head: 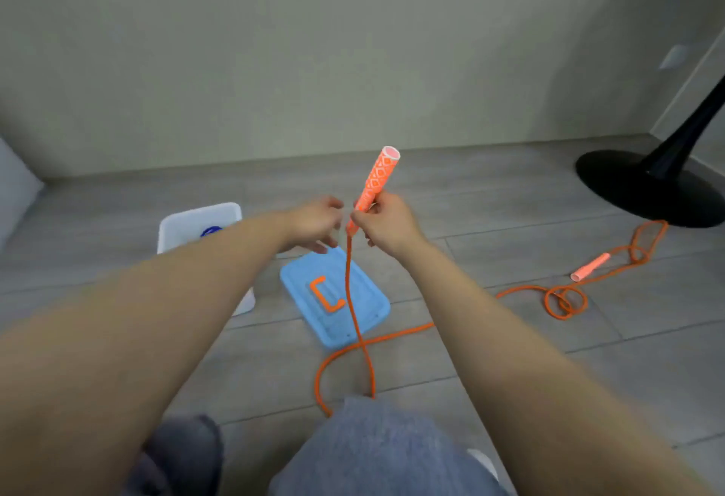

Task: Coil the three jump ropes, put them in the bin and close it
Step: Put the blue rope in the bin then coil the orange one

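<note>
Far left of the blue lid (pixel 353 323) sits the white bin (pixel 184 226), uncovered, something dark blue (pixel 211 231) showing inside. Just above the lid hovers the left hand (pixel 314 225), fingers loosely spread, gripping nothing, right beside the handle. And there's the right hand (pixel 386 222), curled round the lower end of the orange patterned handle (pixel 376 179), which tilts up and away. From it the orange rope (pixel 355 315) drops across the lid, loops by the person's knee, then trails off to the right of the lid. Out there lies the second handle (pixel 590 267) among loose loops, near a black stand base (pixel 643 189).
</note>
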Motion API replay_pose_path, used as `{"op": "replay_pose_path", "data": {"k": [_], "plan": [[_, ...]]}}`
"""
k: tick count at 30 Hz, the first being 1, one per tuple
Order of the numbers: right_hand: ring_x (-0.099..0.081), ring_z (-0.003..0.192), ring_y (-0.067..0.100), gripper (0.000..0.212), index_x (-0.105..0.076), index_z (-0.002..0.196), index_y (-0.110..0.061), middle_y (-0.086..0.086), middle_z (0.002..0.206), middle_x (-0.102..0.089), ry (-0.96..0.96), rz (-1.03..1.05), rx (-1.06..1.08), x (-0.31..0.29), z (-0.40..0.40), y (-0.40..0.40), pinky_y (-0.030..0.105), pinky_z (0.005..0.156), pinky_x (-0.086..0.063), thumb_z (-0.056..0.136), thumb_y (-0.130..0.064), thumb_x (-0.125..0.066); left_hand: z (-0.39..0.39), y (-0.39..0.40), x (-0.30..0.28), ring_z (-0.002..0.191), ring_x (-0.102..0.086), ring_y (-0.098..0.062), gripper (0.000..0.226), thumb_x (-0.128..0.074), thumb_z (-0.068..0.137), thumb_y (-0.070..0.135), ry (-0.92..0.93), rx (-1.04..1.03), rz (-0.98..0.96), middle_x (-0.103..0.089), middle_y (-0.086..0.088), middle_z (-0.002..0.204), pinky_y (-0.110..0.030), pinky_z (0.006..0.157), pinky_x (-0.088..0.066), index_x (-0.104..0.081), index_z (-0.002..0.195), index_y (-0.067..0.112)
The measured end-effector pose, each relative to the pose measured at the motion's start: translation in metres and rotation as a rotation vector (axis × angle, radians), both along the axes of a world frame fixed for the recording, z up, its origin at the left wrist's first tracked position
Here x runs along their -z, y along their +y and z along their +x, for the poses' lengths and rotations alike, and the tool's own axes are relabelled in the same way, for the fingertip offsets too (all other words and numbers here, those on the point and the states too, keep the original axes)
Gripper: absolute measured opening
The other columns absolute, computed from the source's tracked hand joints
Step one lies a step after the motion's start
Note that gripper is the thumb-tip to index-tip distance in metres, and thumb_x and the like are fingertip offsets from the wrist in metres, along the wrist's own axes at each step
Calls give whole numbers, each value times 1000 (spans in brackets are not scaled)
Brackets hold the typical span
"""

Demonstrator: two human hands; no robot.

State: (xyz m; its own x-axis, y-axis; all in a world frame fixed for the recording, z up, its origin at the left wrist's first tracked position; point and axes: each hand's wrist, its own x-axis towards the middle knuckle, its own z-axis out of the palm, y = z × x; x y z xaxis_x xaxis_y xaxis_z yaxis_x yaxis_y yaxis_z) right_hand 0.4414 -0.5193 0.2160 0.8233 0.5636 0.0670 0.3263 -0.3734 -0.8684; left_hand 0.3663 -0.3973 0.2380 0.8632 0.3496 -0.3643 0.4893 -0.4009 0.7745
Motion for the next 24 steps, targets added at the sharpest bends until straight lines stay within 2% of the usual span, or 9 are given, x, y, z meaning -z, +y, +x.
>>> {"op": "replay_pose_path", "data": {"k": [3,5,7,10,12,14,16,20,24], "plan": [[-67,78,25,8,-62,84,-20,7,79,-71,-160,-53,-57,-23,-21,27,35,69,-52,79,-13,-60,-13,37,-42,85,-67,-33,47,-32,99,42,-4,-254,-496,-60,-25,121,-38,73,-57,-47,125,6],[-67,85,24,23,-66,103,-16,7,87,-72,-242,-104,-175,-31,-32,41,33,73,-51,81,-11,-60,-26,62,-52,86,-69,-33,53,-37,95,52,34,-234,-615,-64,-26,112,-38,73,-60,-57,111,5],[-65,89,25,35,-64,117,-14,6,96,-72,-300,-135,-298,-40,-40,51,27,76,-50,84,-5,-56,-40,74,-49,80,-69,-28,40,-46,95,43,7,-215,-679,-67,-20,99,-36,74,-59,-63,96,6],[-55,75,13,43,-62,121,-8,1,92,-62,-169,-174,-410,-51,-40,72,5,61,-41,85,8,-44,-50,80,-29,72,-69,-18,21,-49,96,16,-142,-266,-896,-70,-11,85,-26,70,-58,-66,89,5],[-52,65,12,41,-58,115,-11,9,89,-62,50,-163,-323,-45,-34,87,17,55,-45,83,10,-43,-51,82,-12,70,-66,-16,20,-47,96,9,-184,-307,-1020,-68,-12,86,-22,65,-57,-64,91,1],[-54,64,22,36,-51,101,-21,21,89,-65,135,-69,-76,-26,-24,96,34,62,-53,79,6,-44,-50,85,4,74,-60,-15,18,-44,95,3,-176,-318,-900,-62,-9,95,-26,68,-55,-62,96,4],[-60,81,30,32,-54,103,-19,20,95,-66,9,-112,73,-8,-16,94,41,81,-53,80,2,-47,-48,86,16,72,-56,-15,25,-40,91,-3,-175,-333,-735,-59,-7,99,-30,70,-49,-61,98,9],[-48,127,31,64,-36,143,-9,19,137,-51,-93,-457,-121,21,-14,79,30,102,-38,83,-4,-58,-48,86,24,53,-42,-13,23,-42,94,9,-189,-253,-548,-58,-7,85,-24,53,-35,-58,110,9],[-49,126,31,68,-31,146,-9,18,138,-50,-91,-531,-201,37,-17,72,31,100,-40,84,-10,-59,-48,89,39,51,-40,-13,26,-53,94,36,-186,-154,-403,-53,-4,70,-22,47,-32,-65,100,13]]}}
